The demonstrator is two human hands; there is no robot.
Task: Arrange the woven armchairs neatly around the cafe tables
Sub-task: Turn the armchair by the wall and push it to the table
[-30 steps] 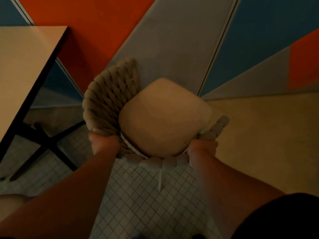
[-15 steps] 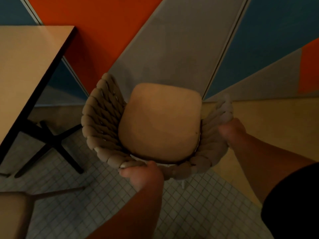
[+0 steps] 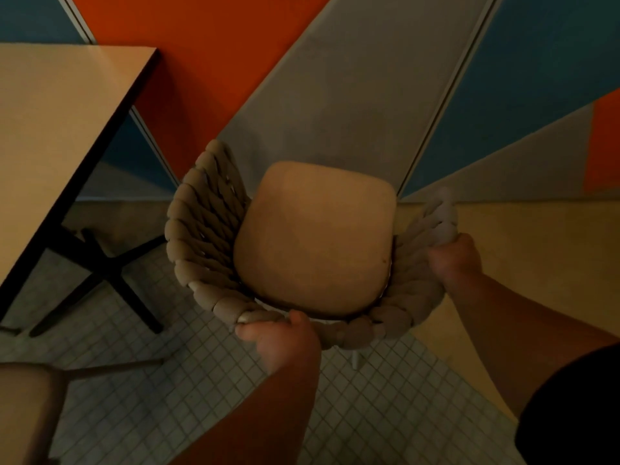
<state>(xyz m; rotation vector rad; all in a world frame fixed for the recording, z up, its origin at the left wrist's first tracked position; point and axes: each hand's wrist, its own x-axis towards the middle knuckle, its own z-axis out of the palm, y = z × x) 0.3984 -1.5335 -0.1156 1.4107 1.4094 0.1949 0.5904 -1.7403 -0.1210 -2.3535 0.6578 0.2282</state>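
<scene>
**Mia:** Woven rope went all round the armchair (image 3: 208, 236), right? Where was it?

**Sam:** It stood on the tiled floor (image 3: 167, 414), close to the painted wall (image 3: 335, 95). Its open front faced the wall. Its back was toward the person.

**Mia:** What did the hands do?

**Sam:** The left hand (image 3: 281, 340) curled round the back rim, closest to the body. The right hand (image 3: 453, 260) gripped the right armrest, farther out. Both had their fingers wrapped on the rope.

**Mia:** And the table (image 3: 60, 129)?

**Sam:** It was off to the left, near the armchair's other armrest but not touching it. I think the armchair had to turn left, so its front faced the table's edge. The left hand was nearer the table, so it would lead.
</scene>
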